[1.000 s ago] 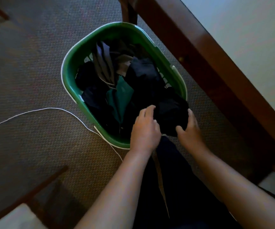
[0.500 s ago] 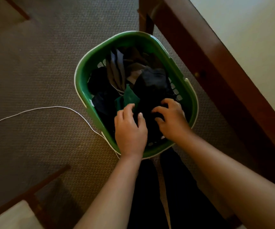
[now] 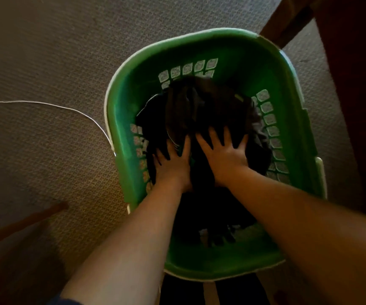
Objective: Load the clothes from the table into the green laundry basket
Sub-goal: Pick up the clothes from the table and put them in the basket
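Both arms reach down into the basket point(image 3: 243, 62). Left hand point(image 3: 173, 164) and right hand point(image 3: 223, 155) lie flat side by side, fingers straight and spread, palms pressing on the clothes point(image 3: 199, 106) and gripping nothing. The clothes are a dark pile inside the basket, below its rim. The basket sits on brown textured carpet point(image 3: 45, 51). A white cord point(image 3: 45, 103) runs across the carpet to the basket's left rim. Dark wood edge of the surface point(image 3: 353, 84) is at the right, just beside the basket.
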The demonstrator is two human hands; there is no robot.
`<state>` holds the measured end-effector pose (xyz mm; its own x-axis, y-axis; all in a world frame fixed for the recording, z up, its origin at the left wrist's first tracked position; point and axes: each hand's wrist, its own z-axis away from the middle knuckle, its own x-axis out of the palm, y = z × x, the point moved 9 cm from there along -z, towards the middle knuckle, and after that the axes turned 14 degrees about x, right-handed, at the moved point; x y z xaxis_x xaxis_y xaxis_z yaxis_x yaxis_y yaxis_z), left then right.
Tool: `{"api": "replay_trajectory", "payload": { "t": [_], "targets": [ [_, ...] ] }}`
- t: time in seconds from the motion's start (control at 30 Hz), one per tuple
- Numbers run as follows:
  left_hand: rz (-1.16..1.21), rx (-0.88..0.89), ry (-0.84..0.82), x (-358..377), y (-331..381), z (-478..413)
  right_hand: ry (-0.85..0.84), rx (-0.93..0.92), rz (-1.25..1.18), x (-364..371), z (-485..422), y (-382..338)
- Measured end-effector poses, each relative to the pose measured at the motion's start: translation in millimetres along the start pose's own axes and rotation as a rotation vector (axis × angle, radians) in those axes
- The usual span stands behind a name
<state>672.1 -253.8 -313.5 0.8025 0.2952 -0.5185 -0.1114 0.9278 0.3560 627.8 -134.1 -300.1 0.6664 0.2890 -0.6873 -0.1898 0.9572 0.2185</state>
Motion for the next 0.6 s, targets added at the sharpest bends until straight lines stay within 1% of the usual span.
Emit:
{"api": "replay_trajectory", "payload": {
  "t": [0.1,0.17,0.3,0.4,0.47,0.53,0.57,0.6],
  "targets": [
    [0.041,-0.013,0.04,16,-11,-37,-0.014,-0.034,0.003,17,-33,-4],
    [0.055,-0.042,0.038,26,-18,-62,-0.033,-0.062,-0.002,27,-53,-9],
    [0.02,-0.071,-0.006,41,-30,-97,-0.115,-0.088,-0.017,55,-90,-21],
    [-0.046,-0.084,-0.052,47,-36,-105,-0.057,-0.081,-0.032,64,-99,-22],
    [-0.031,-0.082,-0.089,44,-35,-98,-0.07,-0.082,-0.01,59,-92,-23],
    [0.037,-0.066,-0.13,32,-34,-87,-0.171,-0.09,0.021,44,-79,-24],
    [0.081,-0.055,-0.157,23,-33,-81,-0.259,-0.098,0.039,33,-73,-23],
    [0.139,-0.045,-0.174,11,-31,-72,-0.342,-0.105,0.008,17,-67,-21]
  ]
}}
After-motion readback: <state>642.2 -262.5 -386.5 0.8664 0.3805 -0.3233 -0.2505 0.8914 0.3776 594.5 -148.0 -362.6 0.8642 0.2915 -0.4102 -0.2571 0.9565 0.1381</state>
